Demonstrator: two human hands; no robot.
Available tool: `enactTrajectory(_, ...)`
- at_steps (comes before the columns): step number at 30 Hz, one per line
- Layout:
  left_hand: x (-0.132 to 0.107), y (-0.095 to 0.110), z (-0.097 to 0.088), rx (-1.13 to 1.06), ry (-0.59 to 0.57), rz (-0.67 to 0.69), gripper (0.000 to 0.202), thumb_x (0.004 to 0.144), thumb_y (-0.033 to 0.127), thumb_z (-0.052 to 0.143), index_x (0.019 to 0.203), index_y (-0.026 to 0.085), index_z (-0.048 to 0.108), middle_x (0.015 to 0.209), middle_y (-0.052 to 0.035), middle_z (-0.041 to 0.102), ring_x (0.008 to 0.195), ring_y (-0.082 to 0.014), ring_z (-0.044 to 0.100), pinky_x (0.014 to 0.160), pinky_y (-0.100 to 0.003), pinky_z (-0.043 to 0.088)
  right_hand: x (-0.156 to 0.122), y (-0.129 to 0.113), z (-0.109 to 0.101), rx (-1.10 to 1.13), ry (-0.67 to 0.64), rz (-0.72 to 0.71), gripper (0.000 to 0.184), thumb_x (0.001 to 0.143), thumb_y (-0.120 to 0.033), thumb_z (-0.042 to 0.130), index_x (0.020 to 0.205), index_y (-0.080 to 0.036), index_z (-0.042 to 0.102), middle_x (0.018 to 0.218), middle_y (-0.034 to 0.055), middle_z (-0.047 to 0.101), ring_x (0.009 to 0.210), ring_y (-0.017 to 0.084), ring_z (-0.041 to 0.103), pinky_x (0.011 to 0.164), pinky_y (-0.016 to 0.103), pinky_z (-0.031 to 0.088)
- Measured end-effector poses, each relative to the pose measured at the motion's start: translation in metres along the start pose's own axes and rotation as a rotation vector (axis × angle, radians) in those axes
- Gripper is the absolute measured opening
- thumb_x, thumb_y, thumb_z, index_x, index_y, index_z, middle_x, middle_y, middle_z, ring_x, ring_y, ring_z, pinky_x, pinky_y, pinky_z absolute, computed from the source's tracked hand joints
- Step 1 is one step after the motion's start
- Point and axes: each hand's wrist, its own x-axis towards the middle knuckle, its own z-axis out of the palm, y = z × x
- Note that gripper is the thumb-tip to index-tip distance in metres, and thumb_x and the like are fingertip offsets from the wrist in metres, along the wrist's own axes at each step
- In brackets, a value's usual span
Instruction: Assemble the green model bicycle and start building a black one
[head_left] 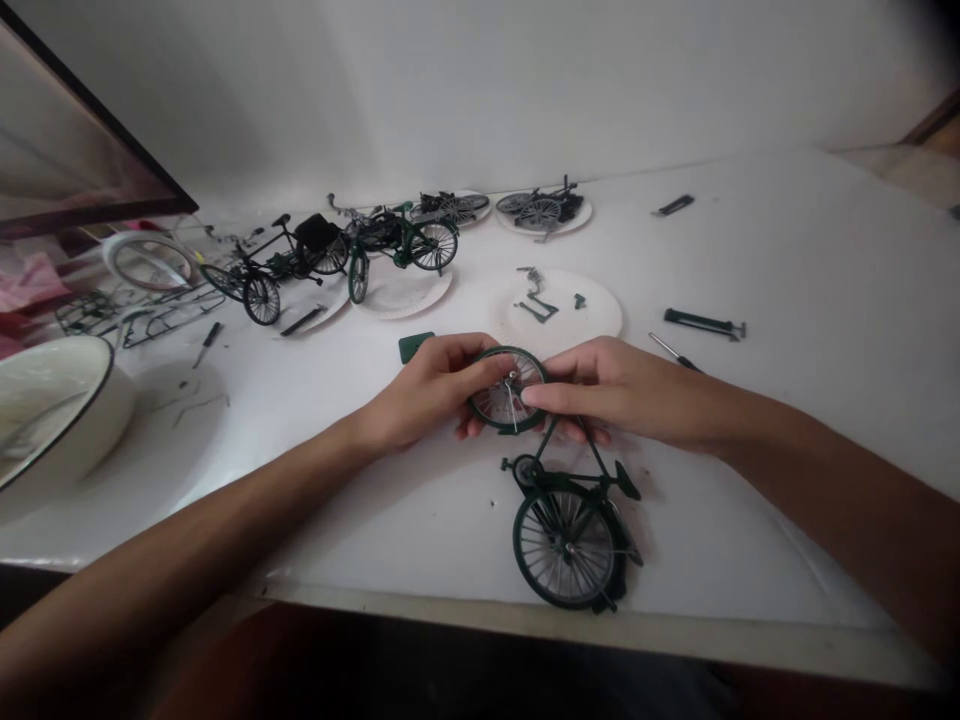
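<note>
A small green model bicycle [568, 540] lies on its side at the table's front, its rear wheel and saddle toward me. Its other wheel [491, 405], with a green rim and grey spokes, is between my two hands. My left hand [457, 380] grips this wheel from the left, thumb by the hub. From the right, my right hand [600, 385] closes on the wheel's edge and the front of the frame, thumb laid over the spokes. Fingers under the wheel are partly hidden, so I cannot tell how the wheel sits against the frame.
Behind are a paper plate [600, 310] with small parts, and several model bicycles [405, 240] on plates. A green pump-like piece [701, 322] and a screwdriver [671, 350] lie right. An enamel basin [105, 400] stands left; a green plate-like piece [415, 346] lies by my left hand.
</note>
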Motion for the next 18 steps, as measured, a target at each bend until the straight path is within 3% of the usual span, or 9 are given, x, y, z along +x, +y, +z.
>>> enactTrajectory(10, 0.0007, 0.0, -0.001, -0.009, -0.003, -0.02, 0.023, 0.098, 0.033, 0.061, 0.086, 0.013, 0.06, 0.061, 0.0013, 0.06, 0.043, -0.0066, 0.055, 0.035, -0.013, 0.044, 0.0003, 0.0006, 0.0012, 0.006, 0.021, 0.015, 0.023, 0.087, -0.041, 0.069, 0.083, -0.018, 0.072, 0.064, -0.0009, 0.059, 0.058, 0.01, 0.052, 0.048, 0.021, 0.039)
enactTrajectory(18, -0.0015, 0.002, -0.0025, -0.03, -0.048, -0.035, 0.038, 0.095, 0.05, 0.062, 0.092, 0.012, 0.063, 0.069, -0.0034, 0.065, 0.048, -0.0117, 0.062, 0.037, -0.017, 0.049, 0.0014, 0.0002, 0.0022, 0.031, 0.041, 0.007, 0.023, 0.086, -0.041, 0.07, 0.085, -0.019, 0.073, 0.077, 0.0016, 0.066, 0.059, 0.009, 0.053, 0.046, 0.022, 0.038)
